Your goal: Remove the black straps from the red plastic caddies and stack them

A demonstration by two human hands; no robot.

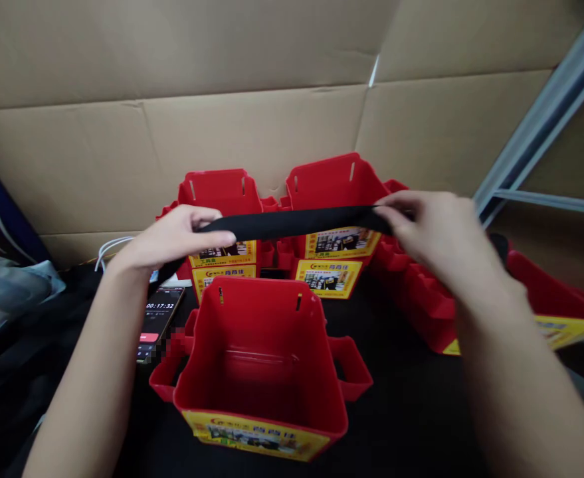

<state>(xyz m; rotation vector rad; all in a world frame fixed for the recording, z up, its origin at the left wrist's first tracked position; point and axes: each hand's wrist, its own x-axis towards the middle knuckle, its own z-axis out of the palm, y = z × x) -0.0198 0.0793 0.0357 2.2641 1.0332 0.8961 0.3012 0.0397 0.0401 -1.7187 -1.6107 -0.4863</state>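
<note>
A black strap (296, 222) is stretched sideways between my two hands, above a red plastic tool box (266, 352). My left hand (185, 232) grips one end, thumb pointing right along the strap; a loose tail hangs below it. At the other end, my right hand (416, 216) pinches the strap between thumb and fingers. The near box stands upright with its opening toward me. Two slots pierce its tall back wall, small pockets stick out at its sides, and a yellow printed label (256, 435) covers its front.
Behind stand stacked red boxes at back left (216, 189) and back right (331, 182). Another red box (551, 292) is at far right, partly behind my forearm. A phone (159, 315) showing a timer lies at left. Cardboard (252, 133) forms the back wall; a metal frame (535, 119) leans right.
</note>
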